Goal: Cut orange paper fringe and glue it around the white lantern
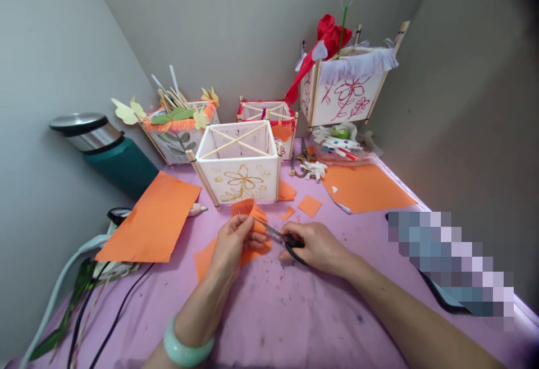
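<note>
My left hand (pixel 236 240) pinches a strip of orange paper (pixel 245 208) whose far end is cut into a fringe. My right hand (pixel 315 245) is closed round the black handles of a pair of scissors (pixel 293 242). Their blades point left and meet the paper by my left fingertips; how far they are apart I cannot make out. Under my left hand lies another orange paper piece (pixel 205 259), partly hidden. Just beyond the strip stands a white box-shaped lantern (pixel 242 181) with wooden corner sticks and a yellow flower drawing.
A tilted teal bottle (pixel 126 167) and an orange sheet (pixel 151 223) are at left, above cables (pixel 122 307). Behind stand more decorated lanterns; one (pixel 341 99) hangs at right. Another orange sheet (pixel 366 186), spare scissors (pixel 301 161), markers (pixel 343 149) and a blurred-out phone-like device (pixel 438 290) lie right.
</note>
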`<state>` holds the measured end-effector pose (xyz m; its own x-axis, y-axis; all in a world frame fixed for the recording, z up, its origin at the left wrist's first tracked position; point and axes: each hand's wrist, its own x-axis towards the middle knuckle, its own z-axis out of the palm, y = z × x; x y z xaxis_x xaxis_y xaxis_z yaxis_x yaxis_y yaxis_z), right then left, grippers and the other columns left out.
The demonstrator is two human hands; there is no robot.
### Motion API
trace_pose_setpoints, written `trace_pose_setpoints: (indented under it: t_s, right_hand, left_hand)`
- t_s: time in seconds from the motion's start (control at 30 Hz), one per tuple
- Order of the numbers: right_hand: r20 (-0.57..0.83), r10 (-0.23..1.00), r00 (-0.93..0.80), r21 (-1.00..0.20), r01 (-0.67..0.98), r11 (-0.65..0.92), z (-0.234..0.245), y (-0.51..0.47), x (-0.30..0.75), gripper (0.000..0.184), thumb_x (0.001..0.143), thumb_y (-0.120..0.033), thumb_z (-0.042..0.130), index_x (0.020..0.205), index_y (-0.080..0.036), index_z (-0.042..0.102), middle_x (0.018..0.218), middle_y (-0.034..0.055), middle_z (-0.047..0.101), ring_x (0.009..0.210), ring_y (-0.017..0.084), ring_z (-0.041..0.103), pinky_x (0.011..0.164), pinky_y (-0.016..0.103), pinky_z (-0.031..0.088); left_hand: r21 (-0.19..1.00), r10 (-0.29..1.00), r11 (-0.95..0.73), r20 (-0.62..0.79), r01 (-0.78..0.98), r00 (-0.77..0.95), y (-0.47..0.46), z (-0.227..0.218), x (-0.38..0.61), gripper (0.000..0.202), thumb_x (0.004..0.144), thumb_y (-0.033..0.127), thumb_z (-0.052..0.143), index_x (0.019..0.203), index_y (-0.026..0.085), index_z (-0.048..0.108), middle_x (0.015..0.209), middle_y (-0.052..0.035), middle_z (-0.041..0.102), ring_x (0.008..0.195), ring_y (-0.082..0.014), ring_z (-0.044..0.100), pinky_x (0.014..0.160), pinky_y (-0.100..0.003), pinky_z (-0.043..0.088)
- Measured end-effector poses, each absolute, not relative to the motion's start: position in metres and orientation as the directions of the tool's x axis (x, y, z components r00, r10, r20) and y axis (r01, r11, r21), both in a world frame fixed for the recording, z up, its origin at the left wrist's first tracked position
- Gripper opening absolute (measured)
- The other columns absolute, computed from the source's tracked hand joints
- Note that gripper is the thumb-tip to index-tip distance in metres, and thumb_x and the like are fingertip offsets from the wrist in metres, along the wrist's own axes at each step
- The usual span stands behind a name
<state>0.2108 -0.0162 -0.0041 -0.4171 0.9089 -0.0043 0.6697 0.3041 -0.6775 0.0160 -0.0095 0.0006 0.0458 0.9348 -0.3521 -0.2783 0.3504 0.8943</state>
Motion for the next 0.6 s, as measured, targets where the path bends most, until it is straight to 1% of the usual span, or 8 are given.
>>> trace_pose_setpoints:
  t_s: [0.17, 0.33, 0.47, 0.6]
  right_hand:
    - [-0.01, 0.909, -0.417, -0.678, 0.671, 0.3, -0.0064, -0.0158, 0.2111, 0.028, 0.069, -0.041, 0.076, 0.084, -0.019, 0.066, 0.061, -0.0049, 0.054, 0.056, 0.009, 0.044, 0.054, 0.018, 0.03]
    - [0.013, 0.91, -0.414, -0.683, 0.661, 0.311, -0.0086, -0.0157, 0.2113, 0.028, 0.07, -0.042, 0.075, 0.083, -0.019, 0.065, 0.061, -0.0046, 0.054, 0.055, 0.009, 0.044, 0.054, 0.018, 0.03]
    - [0.0, 0.914, -0.406, -0.691, 0.66, 0.294, -0.0066, -0.016, 0.211, 0.028, 0.07, -0.042, 0.074, 0.084, -0.019, 0.065, 0.061, -0.0043, 0.054, 0.055, 0.01, 0.044, 0.053, 0.019, 0.03]
    - [-0.016, 0.904, -0.426, -0.721, 0.632, 0.285, -0.0035, -0.0151, 0.2143, 0.031, 0.069, -0.045, 0.075, 0.084, -0.02, 0.064, 0.064, -0.0049, 0.054, 0.058, 0.01, 0.046, 0.054, 0.019, 0.031]
  left_hand:
    - [0.895, 0.935, 0.351, -0.35, -0.276, 0.052, -0.0099, -0.0006, 0.0155, 0.028, 0.074, 0.034, 0.07, 0.077, 0.014, 0.051, 0.055, -0.0053, 0.068, 0.045, -0.0121, 0.061, 0.048, -0.02, 0.051]
    - [0.891, 0.936, 0.348, -0.347, -0.29, 0.058, -0.0102, 0.0009, 0.0154, 0.027, 0.074, 0.033, 0.07, 0.076, 0.014, 0.051, 0.056, -0.006, 0.069, 0.044, -0.0117, 0.061, 0.047, -0.02, 0.051]
    - [0.892, 0.937, 0.335, -0.35, -0.304, 0.008, -0.0093, 0.002, 0.0148, 0.024, 0.075, 0.03, 0.069, 0.076, 0.014, 0.051, 0.057, -0.006, 0.069, 0.047, -0.0132, 0.064, 0.047, -0.02, 0.051]
    - [0.894, 0.946, 0.289, -0.321, -0.343, -0.042, -0.0074, 0.0005, 0.0123, 0.023, 0.075, 0.027, 0.07, 0.077, 0.016, 0.05, 0.058, -0.0025, 0.067, 0.053, -0.0143, 0.067, 0.05, -0.02, 0.053]
